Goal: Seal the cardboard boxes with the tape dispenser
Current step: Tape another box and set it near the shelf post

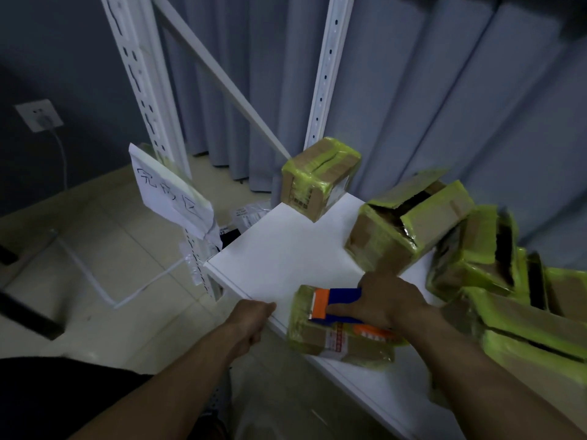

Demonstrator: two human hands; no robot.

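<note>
A small cardboard box (pixel 320 342) wrapped in yellow-green tape lies at the front edge of the white shelf (pixel 286 249). On top of it sits the blue and orange tape dispenser (pixel 336 301), and my right hand (pixel 387 296) grips its handle. My left hand (pixel 254 315) is off the box, its fingers curled at the shelf's front edge to the left, holding nothing that I can see.
A taped box (pixel 320 177) stands at the shelf's back corner. A box with open flaps (pixel 409 223) lies tilted behind my right hand, and several more taped boxes (pixel 508 281) pile up on the right. A paper sign (pixel 171 195) hangs on the white rack post.
</note>
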